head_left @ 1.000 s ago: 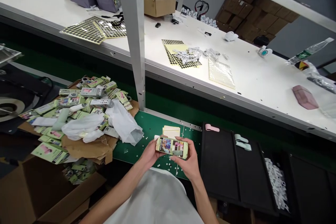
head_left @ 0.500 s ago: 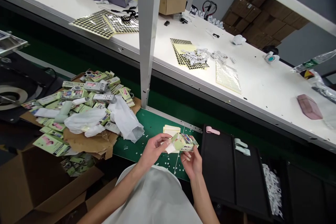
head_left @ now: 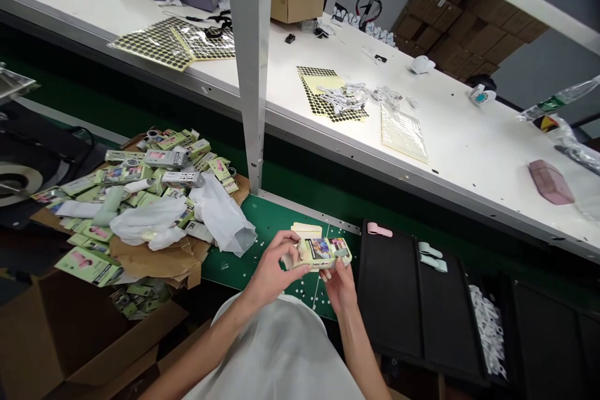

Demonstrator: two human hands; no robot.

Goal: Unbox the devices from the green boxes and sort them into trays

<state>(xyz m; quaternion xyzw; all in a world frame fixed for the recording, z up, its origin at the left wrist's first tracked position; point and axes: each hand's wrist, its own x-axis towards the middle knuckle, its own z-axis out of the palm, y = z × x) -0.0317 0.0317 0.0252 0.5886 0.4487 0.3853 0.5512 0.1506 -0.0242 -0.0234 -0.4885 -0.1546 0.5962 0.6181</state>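
The box [head_left: 323,250] has turned, pictured face now up; the right hand [head_left: 340,287] grips its four-o'clock corner, the left hand [head_left: 274,267] apparently pinching its nine-o'clock end.

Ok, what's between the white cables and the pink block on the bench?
A pale flat sheet, nearer the cables than the block; head view.

The held box [head_left: 323,250] looks like smooth card, the trays [head_left: 387,300] matt plastic, the post [head_left: 253,75] metal, the bag [head_left: 222,215] crinkled plastic.
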